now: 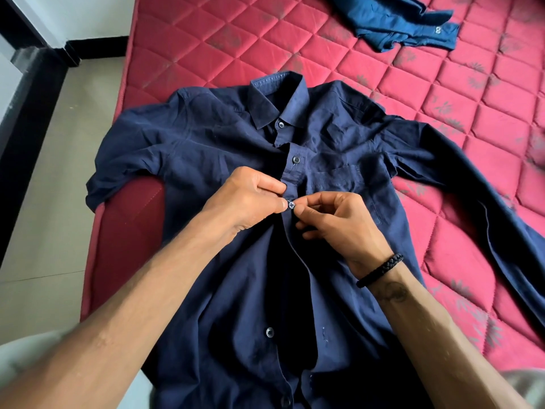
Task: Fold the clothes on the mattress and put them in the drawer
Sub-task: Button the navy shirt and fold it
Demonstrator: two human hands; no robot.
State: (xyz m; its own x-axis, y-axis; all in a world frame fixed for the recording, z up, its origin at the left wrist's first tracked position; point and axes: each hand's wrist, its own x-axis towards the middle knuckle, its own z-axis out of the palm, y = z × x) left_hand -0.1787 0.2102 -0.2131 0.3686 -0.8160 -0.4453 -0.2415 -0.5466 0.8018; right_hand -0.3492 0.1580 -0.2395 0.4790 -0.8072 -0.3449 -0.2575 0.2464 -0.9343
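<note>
1. Head view: the navy shirt (236, 261) lies face up on the red mattress (442, 113), collar away from you, its placket running as the long axis from the collar straight down toward your body
2. Your left hand (250, 202) is at the left of the placket, thumb and forefinger pinching the fabric edge right beside the third button (291, 205)
3. Your right hand (336, 219) is at the right of it, fingertips pinching at that same button; both hands meet there, almost touching
4. The two buttons above look fastened; below your hands the front gapes open, with more buttons further down, so I judge the buttoning is partly done and folding not begun
5. Both forearms reach in from the bottom corners and converge on the midline, wrists low over the cloth; a dark bracelet (380, 268) sits on the right wrist
6. A second blue garment (395, 22) lies crumpled at the far end of the mattress, well apart; no drawer shows
</note>
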